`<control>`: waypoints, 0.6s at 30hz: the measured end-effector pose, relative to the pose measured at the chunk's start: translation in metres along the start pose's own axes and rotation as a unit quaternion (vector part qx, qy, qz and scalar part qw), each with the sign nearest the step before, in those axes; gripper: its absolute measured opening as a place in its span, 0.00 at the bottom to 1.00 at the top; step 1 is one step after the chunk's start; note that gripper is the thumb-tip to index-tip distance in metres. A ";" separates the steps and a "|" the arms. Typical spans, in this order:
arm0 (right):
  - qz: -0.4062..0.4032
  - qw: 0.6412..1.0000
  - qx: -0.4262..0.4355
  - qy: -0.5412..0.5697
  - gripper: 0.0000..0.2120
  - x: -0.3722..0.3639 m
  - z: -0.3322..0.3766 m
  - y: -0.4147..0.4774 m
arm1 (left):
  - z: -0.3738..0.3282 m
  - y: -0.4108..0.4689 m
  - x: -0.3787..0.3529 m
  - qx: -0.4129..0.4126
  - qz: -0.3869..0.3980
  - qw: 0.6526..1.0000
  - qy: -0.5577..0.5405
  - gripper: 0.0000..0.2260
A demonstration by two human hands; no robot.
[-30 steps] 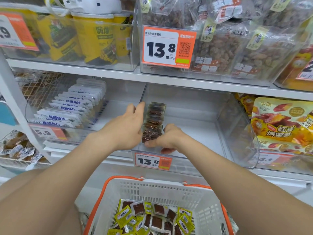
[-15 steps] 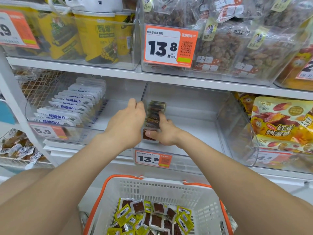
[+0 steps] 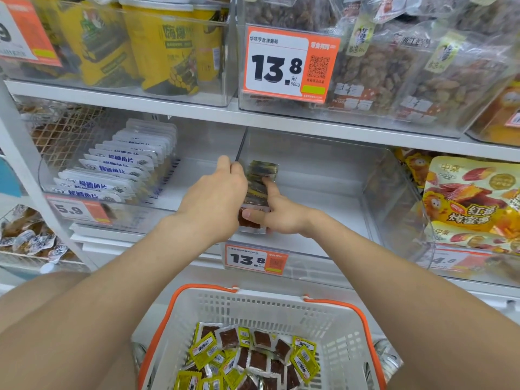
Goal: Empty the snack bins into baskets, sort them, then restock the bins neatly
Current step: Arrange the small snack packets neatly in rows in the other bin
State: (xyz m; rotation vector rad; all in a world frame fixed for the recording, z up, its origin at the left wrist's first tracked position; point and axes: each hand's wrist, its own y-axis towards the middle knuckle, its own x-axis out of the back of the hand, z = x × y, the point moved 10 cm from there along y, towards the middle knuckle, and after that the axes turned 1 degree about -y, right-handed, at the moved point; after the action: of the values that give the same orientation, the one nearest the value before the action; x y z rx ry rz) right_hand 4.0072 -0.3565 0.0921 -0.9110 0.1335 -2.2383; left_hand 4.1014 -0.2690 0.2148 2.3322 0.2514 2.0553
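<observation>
Restocking underway: a row of small dark snack packets (image 3: 260, 178) is squeezed betw. left hand (image 3: 216, 195) & right hand (image 3: 281, 216) at the front-left of the clear bin (image 3: 337, 198). Right index is laid straight along the row, thumb pressed on the front packet; left fingertips hidden. Packets judged light, slick, floppy; best clamped from both sides.

Row of packets (image 3: 260, 180) along the left wall of the middle bin (image 3: 332, 198), left hand (image 3: 214, 201) on its left, right hand (image 3: 282, 216) on its right, basket (image 3: 253, 304) below in front.
</observation>
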 end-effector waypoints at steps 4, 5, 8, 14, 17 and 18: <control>-0.001 1.000 -0.020 -0.005 0.53 0.010 -0.003 -0.002 | 0.001 0.001 -0.003 -0.010 0.000 1.000 0.000 0.19; -0.005 1.000 -0.023 -0.014 0.55 0.010 -0.002 -0.001 | 0.001 0.001 -0.003 -0.012 -0.001 1.000 -0.001 0.19; -0.031 0.996 -0.042 -0.069 0.65 0.003 -0.001 0.003 | 0.003 0.001 -0.004 -0.017 -0.007 1.000 -0.001 0.19; -0.076 0.992 -0.069 0.072 0.56 0.005 -0.010 0.000 | 0.006 0.000 -0.005 -0.016 -0.008 1.000 0.002 0.16; -0.080 0.989 -0.094 0.077 0.44 0.008 -0.010 -0.009 | 0.006 0.000 -0.005 -0.018 -0.007 1.000 0.002 0.17; -0.079 0.989 -0.103 0.071 0.41 0.009 -0.010 -0.011 | 0.006 0.000 -0.005 -0.019 -0.008 1.000 0.002 0.17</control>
State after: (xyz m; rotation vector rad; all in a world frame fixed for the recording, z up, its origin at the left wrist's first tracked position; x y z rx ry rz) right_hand 3.9899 -0.3560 0.0931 -0.8945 0.3755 -2.4710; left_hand 4.1068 -0.2688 0.2086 2.2983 0.2289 2.0391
